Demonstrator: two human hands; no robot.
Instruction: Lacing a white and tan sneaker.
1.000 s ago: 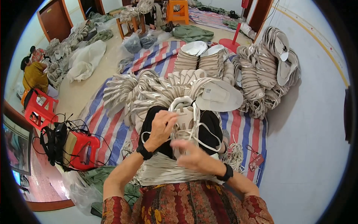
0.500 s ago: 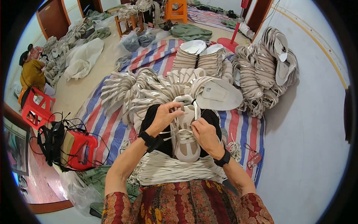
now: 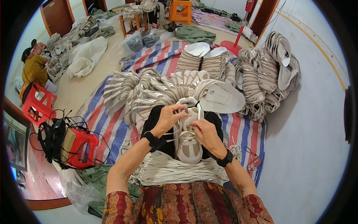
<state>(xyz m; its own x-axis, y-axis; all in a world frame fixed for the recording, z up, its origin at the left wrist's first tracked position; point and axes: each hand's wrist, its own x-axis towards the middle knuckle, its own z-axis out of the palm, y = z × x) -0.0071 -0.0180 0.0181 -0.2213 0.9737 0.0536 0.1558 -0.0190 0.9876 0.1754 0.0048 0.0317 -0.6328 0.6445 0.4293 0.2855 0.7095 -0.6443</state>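
Note:
Between my knees a beige and white shoe upper point(image 3: 189, 151) stands with its rounded toe toward me, a pale shoelace point(image 3: 188, 135) threaded across its lower eyelets. My left hand point(image 3: 169, 120) is closed in a pinch at the left side of the shoe's tongue; what its fingertips grip is too small to make out. On the other side my right hand point(image 3: 208, 135) pinches the lace over the right eyelet row, thumb and forefinger together. Across my lap lies a thick bundle of white laces point(image 3: 182, 170). Just beyond the shoe a string of uppers point(image 3: 156, 93) fans out, one showing its white sole side point(image 3: 222, 98).
Stacked uppers point(image 3: 257, 78) lean by the right wall. A striped sheet point(image 3: 104, 138) covers the floor. On the left are a red stool point(image 3: 84, 149) with black straps and cables point(image 3: 52, 138), and another red stool point(image 3: 39, 104). A person point(image 3: 34, 72) sits at far left.
My right hand has shifted inward, from the shoe's right edge to over the tongue. My left fingertips have moved slightly across the tongue. The whole view has tilted a little.

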